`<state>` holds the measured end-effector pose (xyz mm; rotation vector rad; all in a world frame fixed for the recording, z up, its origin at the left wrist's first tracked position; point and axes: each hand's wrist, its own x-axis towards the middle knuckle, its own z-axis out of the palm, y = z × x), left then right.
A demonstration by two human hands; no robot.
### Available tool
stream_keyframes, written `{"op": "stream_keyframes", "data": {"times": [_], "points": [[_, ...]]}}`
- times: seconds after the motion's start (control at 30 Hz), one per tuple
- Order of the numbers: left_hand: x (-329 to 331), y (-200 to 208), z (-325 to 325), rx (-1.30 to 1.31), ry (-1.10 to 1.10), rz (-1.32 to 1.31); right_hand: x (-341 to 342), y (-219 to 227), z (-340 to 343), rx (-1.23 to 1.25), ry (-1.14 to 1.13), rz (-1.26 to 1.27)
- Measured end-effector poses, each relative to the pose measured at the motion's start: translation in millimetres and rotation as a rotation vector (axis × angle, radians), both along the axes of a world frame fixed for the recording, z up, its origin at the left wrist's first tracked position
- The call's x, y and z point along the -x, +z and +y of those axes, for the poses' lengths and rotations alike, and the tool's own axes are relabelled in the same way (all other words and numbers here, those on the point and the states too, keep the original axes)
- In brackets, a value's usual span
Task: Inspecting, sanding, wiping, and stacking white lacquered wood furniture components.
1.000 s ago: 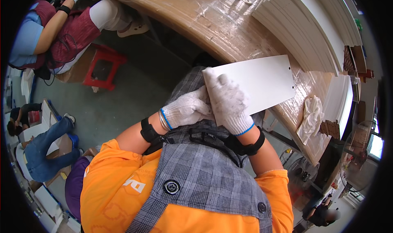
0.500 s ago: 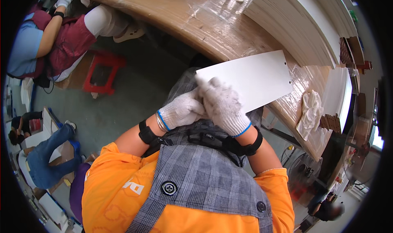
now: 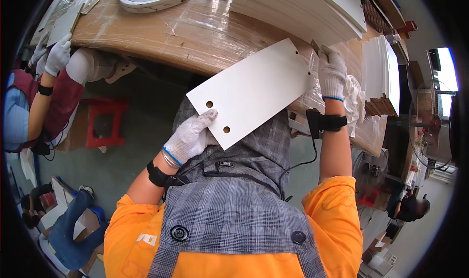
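Observation:
A white rectangular board (image 3: pixel 251 90) lies slanted, its far part over the table edge and its near end over my lap. Two larger round holes show at its near end, and two small dark ones at the far end. My left hand (image 3: pixel 191 135) grips the near-left corner, thumb on top and fingers underneath. Beyond the board's right end, my right hand (image 3: pixel 333 70) is closed, and a small flat brownish piece (image 3: pixel 314 46) sticks out from its fingertips. Both hands wear white knitted gloves, smudged grey.
White panels (image 3: pixel 298 12) are stacked at the back of the film-covered table (image 3: pixel 161 36). More panels (image 3: pixel 380 78) stand at right beside a crumpled white cloth (image 3: pixel 354 100). A round white frame (image 3: pixel 161 0) lies far back. On the left a co-worker (image 3: pixel 29 102) handles another board near a red stool (image 3: pixel 105 124).
My right hand has left the board's near end, uncovering two holes, and moved right past its far end. The board has shifted left in view, with my left hand now on its corner.

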<state>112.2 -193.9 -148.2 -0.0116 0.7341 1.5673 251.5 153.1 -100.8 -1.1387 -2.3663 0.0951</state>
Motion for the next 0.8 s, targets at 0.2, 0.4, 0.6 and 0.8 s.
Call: {"op": "stream_keyframes", "data": {"times": [0.2,0.4,0.6,0.8], "points": [[-2,-2,10,0.016,0.046,0.075,-37,-12,-48,0.216,0.129,0.269],[-7,1,11,0.029,0.066,0.076,-29,-6,-175,0.228,0.617,0.015],[-10,3,6,0.029,0.059,0.063,-38,-12,-76,-0.039,0.303,-0.048],[-3,-8,11,0.018,0.111,0.060,-44,-8,-44,-0.173,0.199,0.021]]}}
